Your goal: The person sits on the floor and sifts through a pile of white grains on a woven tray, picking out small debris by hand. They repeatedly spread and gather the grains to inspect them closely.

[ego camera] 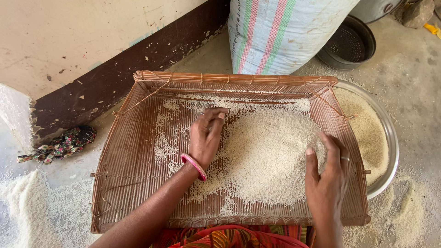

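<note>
Floor [413, 92]: grey concrete, dusted with spilled grain on both sides of the tray.

Sack [275, 32]: just beyond the tray's far rim; white woven plastic with pink and green stripes running lengthwise, upright and full. No label shows.

Tray [133, 160]: brown woven cane, flat, raised rim on three sides, lying on the floor before you. Stiff but light by the look of it; you would best take it by the side rims.

Basin [390, 151]: round, metal, partly under the tray's right edge, holding more grain.

Rice [266, 156]: white heap in the tray's middle and right, thinning to scattered grains toward the left. Loose, dry, free-running; it will slip through any pinch, so you move it by sweeping or scooping with a flat hand.

Sieve bowl [347, 43]: dark, perforated, behind the tray's far right corner, beside the sack.

Cloth [59, 146]: patterned, bunched, left of the tray by the wall.

Your left hand [206, 138]: palm down on the rice at the heap's left edge, fingers curled, holding nothing; pink bangle [194, 166] at the wrist.

Your right hand [328, 177]: on edge against the heap's right side, fingers spread straight, holding nothing; ring [345, 158] on one finger.
</note>
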